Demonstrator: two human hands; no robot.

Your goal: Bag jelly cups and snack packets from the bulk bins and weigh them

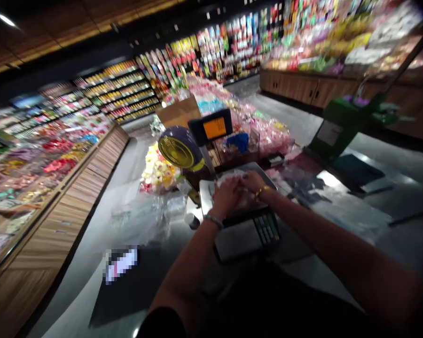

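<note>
Both of my hands are over the metal pan (206,195) of a weighing scale, close together. My left hand (227,195), with a bracelet at the wrist, has its fingers closed on a whitish, clear plastic bag (234,174). My right hand (254,182), with a gold-coloured bracelet, presses on the same bag from the right, fingers bent. Blur and the hands hide what the bag contains. Below them are the scale's keypad (266,227) and its pale front panel (238,239). The scale's display (215,126) glows orange on a post behind.
A round purple fan (177,148) stands left of the display, near wrapped sweets (160,169). Loose clear bags (151,216) lie on the counter at left. A dark mat (127,295) is at front left. A green stand (341,124) rises at right. Product bins line both sides.
</note>
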